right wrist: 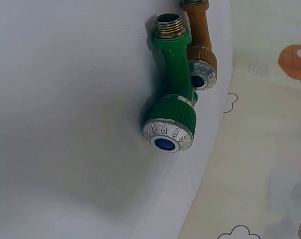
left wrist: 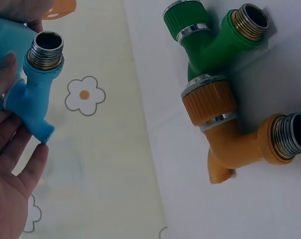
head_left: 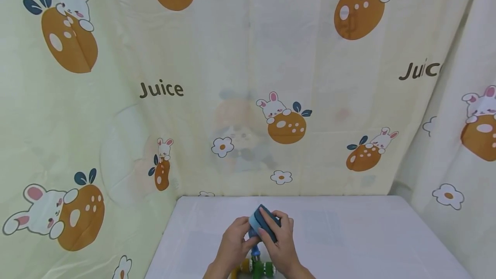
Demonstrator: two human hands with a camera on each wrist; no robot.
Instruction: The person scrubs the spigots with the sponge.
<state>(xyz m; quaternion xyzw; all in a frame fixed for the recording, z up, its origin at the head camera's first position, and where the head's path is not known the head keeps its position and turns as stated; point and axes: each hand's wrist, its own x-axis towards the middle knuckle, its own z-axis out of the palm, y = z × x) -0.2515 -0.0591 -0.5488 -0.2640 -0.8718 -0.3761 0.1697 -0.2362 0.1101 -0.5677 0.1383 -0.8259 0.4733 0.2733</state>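
My left hand (head_left: 234, 241) grips a blue tap (left wrist: 38, 92), whose threaded metal inlet faces up in the left wrist view. Fingers of that hand reach round the body and under the spout. A two-tone sponge (head_left: 271, 226), light blue on one side and dark teal on the other, is held by my right hand (head_left: 282, 241) against the tap's upper part. Part of the blue tap is hidden behind the sponge and fingers. Below the hands lie a green tap (right wrist: 175, 64) and an orange tap (left wrist: 235, 142), close together on the table.
The white table (head_left: 348, 236) runs to a patterned curtain (head_left: 329, 89) at the back. More of this curtain hangs at the left and right sides. The green and orange taps sit near the table's front edge, under the forearms.
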